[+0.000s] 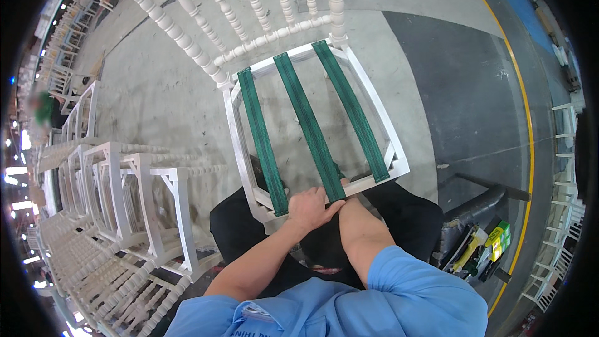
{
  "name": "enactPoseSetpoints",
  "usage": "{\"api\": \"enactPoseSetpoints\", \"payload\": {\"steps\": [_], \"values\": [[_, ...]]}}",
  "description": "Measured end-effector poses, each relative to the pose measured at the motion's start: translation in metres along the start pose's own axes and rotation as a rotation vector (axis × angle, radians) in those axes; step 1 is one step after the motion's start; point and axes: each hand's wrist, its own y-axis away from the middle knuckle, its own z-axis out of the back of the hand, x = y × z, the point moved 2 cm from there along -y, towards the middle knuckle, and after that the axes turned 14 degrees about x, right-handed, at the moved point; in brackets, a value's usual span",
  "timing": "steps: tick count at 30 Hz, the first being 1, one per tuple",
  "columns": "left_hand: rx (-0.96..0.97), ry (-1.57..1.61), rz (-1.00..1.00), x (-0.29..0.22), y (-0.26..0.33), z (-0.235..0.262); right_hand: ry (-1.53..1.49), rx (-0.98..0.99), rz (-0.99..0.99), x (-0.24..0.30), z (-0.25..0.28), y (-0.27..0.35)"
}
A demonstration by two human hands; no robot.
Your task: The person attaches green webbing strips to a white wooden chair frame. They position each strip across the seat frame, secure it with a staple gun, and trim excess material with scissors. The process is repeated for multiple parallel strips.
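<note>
A white chair with turned spindles stands before me, its seat frame open. Three green webbing straps run from the back rail to the front rail: a left strap, a middle strap and a right strap. My left hand is closed at the front rail, its thumb pressed against the near end of the middle strap. My right hand reaches under the front rail beside the same strap. Its fingers are mostly hidden by the rail and strap.
Stacked white chairs fill the left side. At lower right, a dark stand is near a yellow-green box and assorted tools. A yellow floor line curves down the right, with more white chairs beyond it. Another person is far left.
</note>
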Motion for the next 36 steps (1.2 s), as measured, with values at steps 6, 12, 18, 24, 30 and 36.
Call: {"api": "enactPoseSetpoints", "payload": {"steps": [6,12,18,24,30,36], "values": [[-0.068,0.026,-0.049,0.004,-0.001,0.000,0.471,-0.104,0.001,-0.012,0.014,-0.016],[-0.095,0.070,-0.098,0.006,-0.004,-0.002,1.044,-0.210,0.011,-0.003,0.016,-0.046],[-0.033,0.068,-0.075,0.010,-0.010,-0.008,1.400,-0.287,-0.057,-0.001,0.023,-0.075],[0.003,0.054,-0.006,0.008,-0.014,-0.006,1.565,-0.327,-0.121,-0.006,0.036,-0.092],[0.022,0.046,-0.023,0.008,-0.012,-0.014,1.812,-0.303,-0.099,-0.001,0.034,-0.108],[0.000,0.044,0.050,0.013,-0.007,-0.014,1.766,-0.234,-0.130,-0.019,0.027,-0.123]]}}
